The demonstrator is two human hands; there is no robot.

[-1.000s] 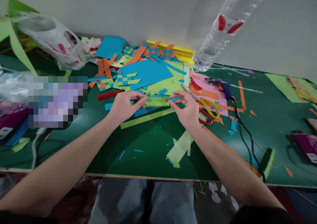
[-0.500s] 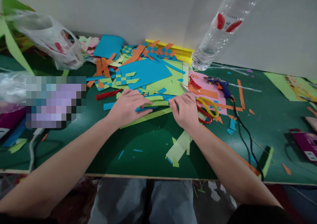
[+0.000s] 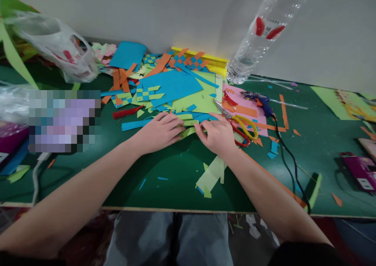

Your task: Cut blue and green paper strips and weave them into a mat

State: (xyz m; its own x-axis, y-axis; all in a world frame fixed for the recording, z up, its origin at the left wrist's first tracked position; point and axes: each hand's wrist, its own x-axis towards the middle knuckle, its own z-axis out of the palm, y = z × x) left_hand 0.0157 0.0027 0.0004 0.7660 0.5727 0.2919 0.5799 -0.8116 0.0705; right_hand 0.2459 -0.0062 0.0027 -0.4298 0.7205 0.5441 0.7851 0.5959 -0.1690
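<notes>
My left hand [image 3: 160, 132] lies on the green table [image 3: 164, 168] with its fingers stretched over light green paper strips [image 3: 189, 125], pressing them down. My right hand [image 3: 216, 134] sits just right of it, fingers curled and pinching the end of a light green strip. Blue strips [image 3: 136, 123] lie under and beside the left hand. The strips lie at the near edge of a heap of blue, green and orange cut paper [image 3: 173, 87].
Scissors [image 3: 239, 123] with red and yellow handles lie right of my right hand. A blue glue gun [image 3: 261, 100] with a black cord, a clear plastic bottle [image 3: 258, 35] against the wall, a plastic bag [image 3: 55, 46] at left, green scraps [image 3: 211, 174] near the front edge.
Both hands have drawn closer together and nearer to me. The long green strip that lay under them is now gathered beneath my fingers. The left hand has flattened onto the strips.
</notes>
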